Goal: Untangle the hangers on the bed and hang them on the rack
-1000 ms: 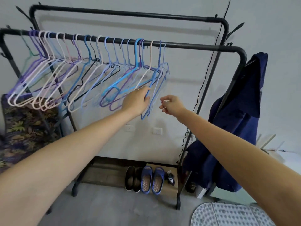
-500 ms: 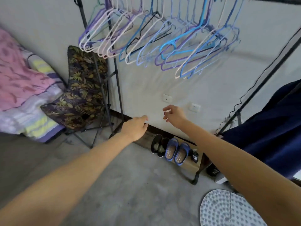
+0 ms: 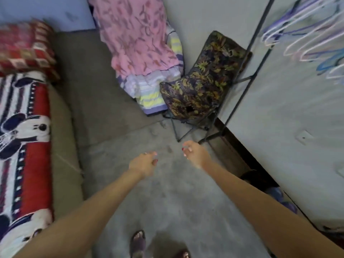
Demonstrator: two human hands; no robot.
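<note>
Both hands hang empty over the grey concrete floor: the left hand is loosely curled, and the right hand is half open with its fingers bent, holding nothing. The pastel plastic hangers hang at the top right corner, beside the black metal rack pole. The bed with its red cartoon-print blanket runs along the left edge; no hangers show on its visible part. A folding chair with dark leaf-print fabric stands at the rack's foot.

A lived-in bedroom. A bed with a cartoon blanket, a clothes rack of hangers, bare concrete floor.
</note>
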